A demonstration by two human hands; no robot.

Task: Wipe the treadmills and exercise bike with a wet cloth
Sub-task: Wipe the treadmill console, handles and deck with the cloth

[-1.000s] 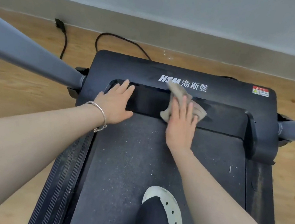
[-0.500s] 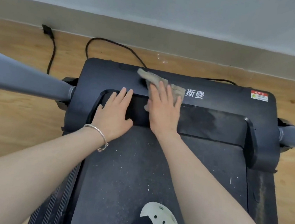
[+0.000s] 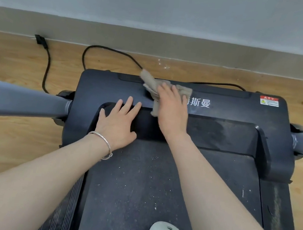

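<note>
Wet cloth (image 3: 151, 85) under the flat right hand (image 3: 172, 108) could soak the cord (image 3: 105, 49) behind the treadmill (image 3: 242, 114); left hand (image 3: 118, 122) lies flat, holding nothing.

Soft, even indoor light, faint shadows only; a dull sheen on the treadmill (image 3: 112, 87) hood. Wide-angle lens bows the skirting; moderately sharp throughout.

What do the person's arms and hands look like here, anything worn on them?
Both forearms are bare, with no sleeves in view and no gloves. The left hand has a thin silver bangle round the wrist, with a small knot or clasp at its lower end. The right hand and its wrist carry nothing: no ring, watch or band that shows. No rings show on the left fingers either.
</note>
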